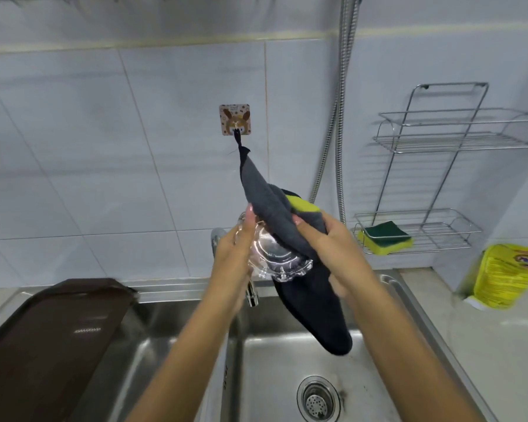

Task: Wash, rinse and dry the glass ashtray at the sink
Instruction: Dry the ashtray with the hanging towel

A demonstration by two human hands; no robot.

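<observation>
The clear glass ashtray (275, 260) is held up above the sink, tilted on its side. My left hand (237, 254) holds it from the left, fingers stretched along its rim. A dark grey towel (265, 199) with a yellow-green stripe hangs from a wall hook (234, 120) and drapes over the ashtray. My right hand (326, 242) grips the towel and presses it against the ashtray's right side. The towel's lower end (320, 318) hangs down toward the right basin.
A double steel sink (287, 354) lies below, its drain (317, 399) in the right basin and the tap (252, 293) behind my hands. A dark brown tray (52, 330) covers the left basin. A wire rack (433, 184) holds a sponge (384, 237). A yellow packet (503, 275) leans at right.
</observation>
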